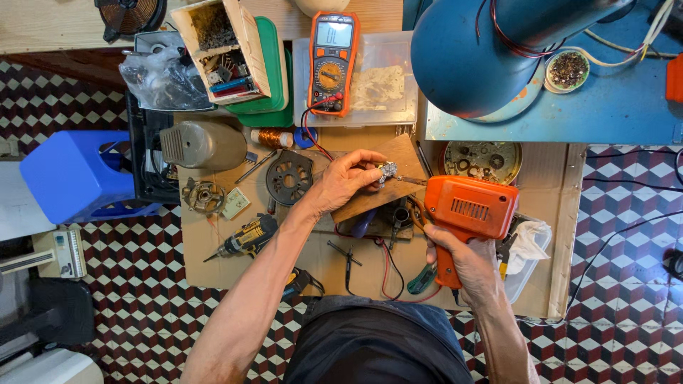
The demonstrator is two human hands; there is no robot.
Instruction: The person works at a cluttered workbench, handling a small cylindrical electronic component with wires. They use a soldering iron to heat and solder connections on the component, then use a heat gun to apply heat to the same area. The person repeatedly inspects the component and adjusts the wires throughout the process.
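Two hands: left hand (pixel 346 181) pinching metal part (pixel 388 171), right hand (pixel 466 259) gripping soldering gun (pixel 466 213)

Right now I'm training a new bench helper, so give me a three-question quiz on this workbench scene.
1. Which hand grips the orange soldering gun?
2. True or false: the left hand pinches a small metal part over a wooden block.
3. The orange multimeter lies: A) on the floor B) on a clear plastic box C) on the blue stool.

Key: 1. right hand; 2. true; 3. B
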